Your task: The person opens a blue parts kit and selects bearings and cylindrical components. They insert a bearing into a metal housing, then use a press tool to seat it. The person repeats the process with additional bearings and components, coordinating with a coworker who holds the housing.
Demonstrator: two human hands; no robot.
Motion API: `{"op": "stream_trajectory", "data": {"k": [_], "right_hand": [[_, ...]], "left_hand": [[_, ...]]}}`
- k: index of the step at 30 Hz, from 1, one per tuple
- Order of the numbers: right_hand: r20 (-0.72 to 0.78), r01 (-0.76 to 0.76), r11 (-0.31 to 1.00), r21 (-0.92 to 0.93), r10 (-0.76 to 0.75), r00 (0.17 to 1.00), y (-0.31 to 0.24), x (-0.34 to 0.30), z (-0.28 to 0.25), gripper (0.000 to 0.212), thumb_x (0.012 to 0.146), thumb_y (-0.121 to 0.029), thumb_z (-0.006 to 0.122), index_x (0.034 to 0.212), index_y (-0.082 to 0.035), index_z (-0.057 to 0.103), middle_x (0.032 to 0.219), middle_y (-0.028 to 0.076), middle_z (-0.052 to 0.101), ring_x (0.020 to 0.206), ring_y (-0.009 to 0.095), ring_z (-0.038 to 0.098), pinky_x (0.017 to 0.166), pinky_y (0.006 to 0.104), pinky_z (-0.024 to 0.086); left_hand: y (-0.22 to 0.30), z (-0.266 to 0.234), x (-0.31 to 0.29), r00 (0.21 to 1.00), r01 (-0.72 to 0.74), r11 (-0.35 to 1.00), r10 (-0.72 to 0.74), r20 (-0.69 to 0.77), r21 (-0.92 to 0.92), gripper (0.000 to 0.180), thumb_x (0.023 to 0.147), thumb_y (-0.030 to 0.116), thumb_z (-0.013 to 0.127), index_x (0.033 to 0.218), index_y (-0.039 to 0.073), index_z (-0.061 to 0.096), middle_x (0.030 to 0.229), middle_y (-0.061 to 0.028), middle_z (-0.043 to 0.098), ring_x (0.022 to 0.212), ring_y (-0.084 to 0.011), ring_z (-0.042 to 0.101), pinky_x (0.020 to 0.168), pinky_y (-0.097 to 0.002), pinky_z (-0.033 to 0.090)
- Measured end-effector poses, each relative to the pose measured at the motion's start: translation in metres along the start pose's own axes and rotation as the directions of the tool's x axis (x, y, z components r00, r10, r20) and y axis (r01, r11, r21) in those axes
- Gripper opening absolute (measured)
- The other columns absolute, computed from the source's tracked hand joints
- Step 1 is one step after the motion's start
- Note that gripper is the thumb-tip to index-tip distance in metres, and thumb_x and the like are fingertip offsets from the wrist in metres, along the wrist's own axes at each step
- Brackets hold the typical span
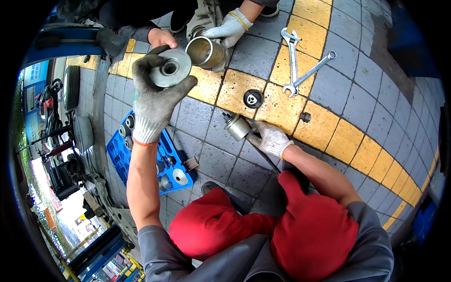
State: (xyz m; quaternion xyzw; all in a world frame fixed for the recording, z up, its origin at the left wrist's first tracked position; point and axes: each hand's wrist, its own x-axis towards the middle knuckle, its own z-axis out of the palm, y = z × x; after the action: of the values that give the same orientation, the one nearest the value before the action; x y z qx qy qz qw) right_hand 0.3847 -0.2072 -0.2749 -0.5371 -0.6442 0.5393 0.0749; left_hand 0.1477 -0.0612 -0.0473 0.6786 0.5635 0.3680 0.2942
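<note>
My left hand, in a grey-white knit glove, is raised and closed around the rim of a grey metal disc with a stepped hole in its middle. My right hand, gloved too, grips a metal cylinder from its right side. A short threaded stud juts from the cylinder's upper left end, and a dark rod runs from its other end toward my knees. Just beyond the disc, another person's gloved hand steadies a metal part with a wide open ring. That person's bare hand is near the disc's far edge.
A blue tool case holding several round metal adapters lies open at left. An adjustable wrench and a combination spanner lie on the tiles at right. Nearer are a black round cap and a small dark threaded piece.
</note>
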Motion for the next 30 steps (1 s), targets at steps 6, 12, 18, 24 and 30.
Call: {"op": "stream_trajectory", "data": {"k": [6,12,18,24,30], "right_hand": [[-0.011,0.012,0.999,0.034,-0.012,1.000,-0.001,-0.002,-0.001,0.056,0.100,-0.039,0.069,0.140,-0.001,0.061,0.126,0.023,0.073,0.119,0.041,0.070,0.103,0.0491,0.054],[0.010,-0.013,0.999,0.035,0.013,1.000,-0.001,-0.002,-0.003,0.056,0.101,-0.041,0.068,0.140,-0.002,0.061,0.125,0.023,0.073,0.118,0.041,0.070,0.102,0.0498,0.054],[-0.006,-0.009,1.000,0.018,0.009,1.000,-0.001,-0.003,-0.001,0.058,0.101,-0.045,0.068,0.140,-0.002,0.060,0.122,0.023,0.074,0.116,0.042,0.071,0.100,0.0506,0.055],[0.081,0.002,0.982,-0.188,0.013,0.997,-0.017,-0.016,-0.012,0.060,0.099,-0.048,0.069,0.134,0.000,0.060,0.114,0.024,0.075,0.107,0.041,0.074,0.092,0.0503,0.058],[0.050,0.125,0.939,-0.321,-0.115,0.992,-0.002,-0.024,0.031,0.038,0.096,-0.036,0.070,0.111,-0.002,0.072,0.094,0.022,0.077,0.090,0.040,0.076,0.078,0.0523,0.060]], "left_hand": [[-0.036,0.027,0.017,0.994,-0.110,0.985,0.109,0.015,0.131,0.077,0.085,0.015,0.094,0.145,0.007,0.047,0.140,-0.0121,0.059,0.126,-0.0225,0.062,0.106,-0.0351,0.056],[-0.048,0.051,0.024,0.981,-0.195,0.976,0.195,0.006,0.101,0.078,0.089,0.018,0.090,0.151,0.004,0.044,0.144,-0.0148,0.057,0.134,-0.0268,0.057,0.115,-0.0397,0.049],[-0.058,0.055,0.026,0.972,-0.235,0.933,0.220,0.087,0.273,0.078,0.092,0.025,0.088,0.154,0.003,0.044,0.145,-0.0179,0.057,0.133,-0.0306,0.059,0.112,-0.0421,0.050],[-0.053,0.048,0.031,0.974,-0.192,0.931,0.142,0.178,0.311,0.090,0.086,0.029,0.093,0.154,-0.002,0.044,0.147,-0.0216,0.053,0.136,-0.0340,0.057,0.115,-0.0418,0.049],[-0.038,0.033,0.021,0.971,-0.238,0.871,0.211,0.111,0.430,0.084,0.086,0.026,0.093,0.154,0.001,0.048,0.145,-0.0170,0.058,0.131,-0.0286,0.062,0.112,-0.0407,0.052]]}}
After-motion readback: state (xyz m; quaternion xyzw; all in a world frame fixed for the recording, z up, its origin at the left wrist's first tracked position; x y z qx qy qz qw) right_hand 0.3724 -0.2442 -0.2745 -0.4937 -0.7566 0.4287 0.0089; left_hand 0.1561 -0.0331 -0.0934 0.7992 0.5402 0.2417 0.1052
